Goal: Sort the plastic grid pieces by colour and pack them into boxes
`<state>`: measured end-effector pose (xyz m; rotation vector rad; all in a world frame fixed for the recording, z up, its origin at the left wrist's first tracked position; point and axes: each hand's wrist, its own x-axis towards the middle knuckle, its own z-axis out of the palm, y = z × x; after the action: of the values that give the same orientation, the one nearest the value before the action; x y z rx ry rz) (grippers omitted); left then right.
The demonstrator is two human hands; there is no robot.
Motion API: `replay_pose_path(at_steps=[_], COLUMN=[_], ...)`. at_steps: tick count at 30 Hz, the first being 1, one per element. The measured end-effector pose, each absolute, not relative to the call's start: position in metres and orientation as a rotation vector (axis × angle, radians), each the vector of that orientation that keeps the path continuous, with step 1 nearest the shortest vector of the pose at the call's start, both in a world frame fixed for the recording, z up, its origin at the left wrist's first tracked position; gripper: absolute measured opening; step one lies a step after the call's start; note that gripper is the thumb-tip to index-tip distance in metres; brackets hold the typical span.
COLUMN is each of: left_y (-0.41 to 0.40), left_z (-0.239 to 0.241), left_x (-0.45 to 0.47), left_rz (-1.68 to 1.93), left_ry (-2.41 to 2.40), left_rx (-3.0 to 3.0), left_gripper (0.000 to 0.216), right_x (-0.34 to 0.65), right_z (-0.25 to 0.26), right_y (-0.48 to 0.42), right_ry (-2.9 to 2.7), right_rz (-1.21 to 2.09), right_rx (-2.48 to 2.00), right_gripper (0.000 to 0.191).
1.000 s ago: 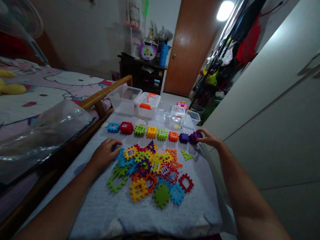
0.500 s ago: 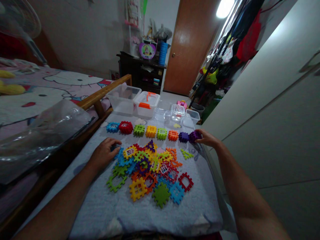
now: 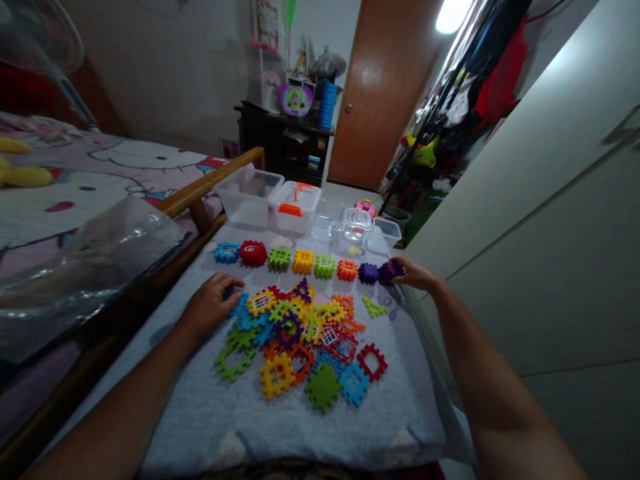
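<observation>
At the right end of a row of small stacks, my right hand (image 3: 414, 273) is closed on a purple stack of toothed plastic building pieces (image 3: 390, 271). Just left of it stands a dark violet stack (image 3: 369, 273), then an orange one (image 3: 347, 269). My left hand (image 3: 214, 301) lies open on the cloth, fingers loosely bent and thumb apart, holding nothing. Its fingertips are beside the left edge of a loose pile of interlocking pieces, near a blue piece (image 3: 245, 317) and a yellow window piece (image 3: 261, 302). A green frame piece (image 3: 235, 362) lies nearer me.
The row continues left to a red stack (image 3: 253, 253) and a blue stack (image 3: 227, 253). Behind it are clear plastic bins (image 3: 250, 200) and an orange-latched box (image 3: 295, 203). A wooden bed rail (image 3: 200, 190) borders the left, a pale cabinet (image 3: 540, 220) the right.
Almost nothing differs. The view has shifted very slightly; both hands keep their places, the right on the purple stack and the left beside the pile.
</observation>
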<state>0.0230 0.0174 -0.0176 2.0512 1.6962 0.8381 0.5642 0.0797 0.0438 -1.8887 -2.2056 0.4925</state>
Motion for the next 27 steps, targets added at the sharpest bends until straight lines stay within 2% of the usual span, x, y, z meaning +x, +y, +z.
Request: replay_pose_path(at_steps=[4,7,10,15,19,22,24,27], left_y=[0.017,0.018,0.019,0.017,0.015,0.014,0.013,0.013], left_z=[-0.016,-0.018,-0.02,-0.016,-0.011,-0.01,-0.011,-0.011], left_x=[0.023,0.022,0.021,0.024,0.028,0.028,0.028,0.028], left_rz=[0.838,0.827,0.829,0.84,0.831,0.84,0.855,0.866], left_ry=[1.698,1.698,1.694,1.696,1.694,1.681,1.675,1.673], left_rx=[2.059,2.066,2.067,2.04,2.03,2.031,2.036,2.047], left_gripper=[0.034,0.034,0.033,0.031,0.029,0.028,0.028,0.027], right_x=[0.564,0.562,0.554,0.511,0.442,0.383,0.349,0.318], right_z=[0.043,0.047,0.057,0.078,0.085,0.082,0.076,0.064], right_y=[0.079,0.075,0.062,0.021,-0.014,-0.034,-0.044,-0.051], right_ry=[-2.196,-2.175,-2.081,-1.801,-1.944,-2.241,-2.431,-2.538], right_rz=[0.49,0.47,0.326,0.05,0.227,0.405,0.476,0.477], right_rx=[-1.902,-1.919,-1.893,-1.653,-1.514,-1.297,-1.208,-1.194], right_gripper=[0.061,0.069,0.073,0.048,0.031,0.026,0.031,0.054])
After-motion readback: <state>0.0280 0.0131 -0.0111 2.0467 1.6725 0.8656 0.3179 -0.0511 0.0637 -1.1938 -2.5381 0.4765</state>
